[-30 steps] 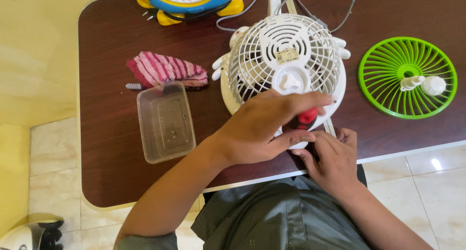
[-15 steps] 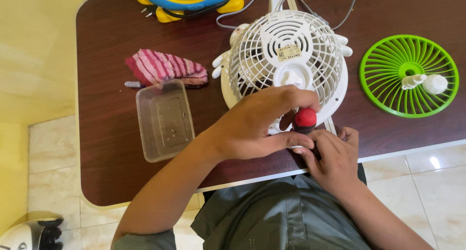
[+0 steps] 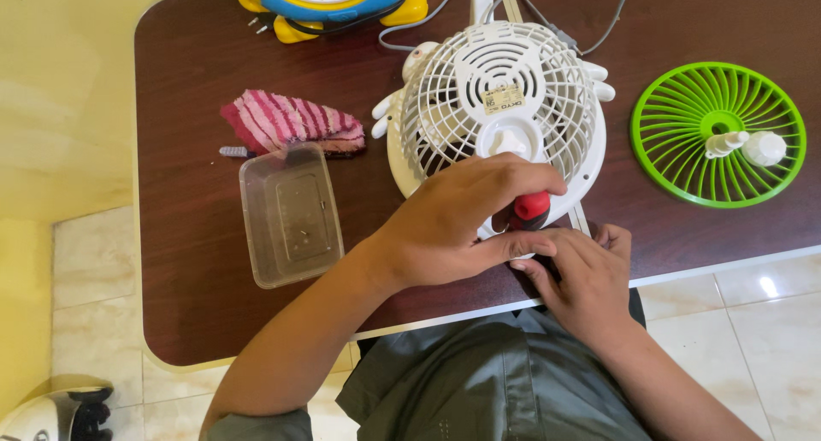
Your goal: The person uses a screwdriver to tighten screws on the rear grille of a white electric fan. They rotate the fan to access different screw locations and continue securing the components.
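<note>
While the right hand (image 3: 586, 274) steadies things at the tabletop (image 3: 188, 278) edge, its fingers curled against the tool, the left hand (image 3: 453, 223) has its fingers clamped on a red-handled screwdriver (image 3: 532, 208) at the white fan (image 3: 500, 107) rim; beyond lie a clear tub (image 3: 291, 214), a striped cloth (image 3: 291, 120) and a green grille (image 3: 718, 133).

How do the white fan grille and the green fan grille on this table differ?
The white fan grille is still on its fan body, with both hands at its near edge; the green fan grille lies loose and flat on the table, untouched. The white one carries a small label near its hub; the green one has small white parts resting on it. The left hand grips a red-handled tool against the white one. Both are round with radial slats.
</note>
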